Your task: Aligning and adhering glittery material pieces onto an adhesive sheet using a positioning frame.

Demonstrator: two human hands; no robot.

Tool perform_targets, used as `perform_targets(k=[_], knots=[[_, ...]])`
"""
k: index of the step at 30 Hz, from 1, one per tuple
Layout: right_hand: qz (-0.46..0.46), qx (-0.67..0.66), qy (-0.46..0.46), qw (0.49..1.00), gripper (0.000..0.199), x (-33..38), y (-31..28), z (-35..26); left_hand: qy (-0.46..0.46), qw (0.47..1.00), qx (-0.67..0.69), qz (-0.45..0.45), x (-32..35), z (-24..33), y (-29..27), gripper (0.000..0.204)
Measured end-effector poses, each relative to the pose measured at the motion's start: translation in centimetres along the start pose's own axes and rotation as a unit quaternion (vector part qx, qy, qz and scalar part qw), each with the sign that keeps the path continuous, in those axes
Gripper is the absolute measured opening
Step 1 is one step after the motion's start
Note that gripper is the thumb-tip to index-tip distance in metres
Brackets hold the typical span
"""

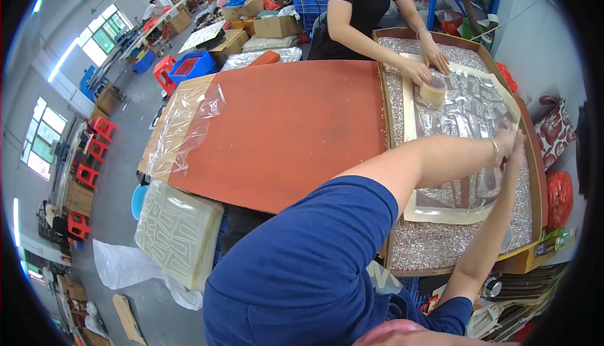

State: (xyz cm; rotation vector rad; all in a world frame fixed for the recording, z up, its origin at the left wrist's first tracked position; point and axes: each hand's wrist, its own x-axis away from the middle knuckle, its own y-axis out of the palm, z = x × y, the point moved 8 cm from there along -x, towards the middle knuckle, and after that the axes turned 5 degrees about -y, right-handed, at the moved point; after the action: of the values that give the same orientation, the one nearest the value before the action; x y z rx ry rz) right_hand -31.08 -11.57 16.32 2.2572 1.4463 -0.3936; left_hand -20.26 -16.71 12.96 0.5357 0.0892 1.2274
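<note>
A clear patterned sheet with a cream border (pixel 412 198) lies on a bed of silvery glitter (pixel 434 245) inside a shallow wooden-edged tray (pixel 385 110). My left hand (pixel 503 144) and my right hand (pixel 517 147) meet at the sheet's right border. Their fingers look curled and are partly hidden, and what they pinch is too small to make out. My left forearm crosses above the sheet; my right forearm rises along the tray's right side. Across from me, a co-worker's hand rests on a round tan object (pixel 433 92) on the sheet, the other hand flat beside it.
Left of the tray extends a reddish-brown board (pixel 289 132), with crumpled clear film (pixel 195 125) at its far-left edge. A stack of translucent moulded sheets (pixel 179 229) stands below it. Red plastic bags (pixel 559 198) and a wall border the tray's right. Blue crates (pixel 195 66) sit behind.
</note>
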Motion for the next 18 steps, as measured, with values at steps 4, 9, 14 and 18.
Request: perform_targets(k=[4,9,14,18], knots=[[0.033,-0.016,0.003,0.999,0.045,-0.3,-1.7,0.9,0.071,0.997,-0.033,-0.013,1.1,1.3,2.9,0.056],[-0.023,-0.041,-0.038,0.998,0.055,1.0,-0.7,-4.6,-0.033,0.994,0.014,-0.105,1.5,5.1,3.9,0.067],[-0.149,0.266,-0.203,0.931,0.069,5.9,4.9,-8.7,-0.051,0.991,0.043,-0.114,0.4,10.0,4.7,0.057],[-0.081,0.232,-0.142,0.959,0.080,8.0,5.4,-8.8,0.213,0.934,-0.173,-0.229,5.9,18.9,5.4,0.026]])
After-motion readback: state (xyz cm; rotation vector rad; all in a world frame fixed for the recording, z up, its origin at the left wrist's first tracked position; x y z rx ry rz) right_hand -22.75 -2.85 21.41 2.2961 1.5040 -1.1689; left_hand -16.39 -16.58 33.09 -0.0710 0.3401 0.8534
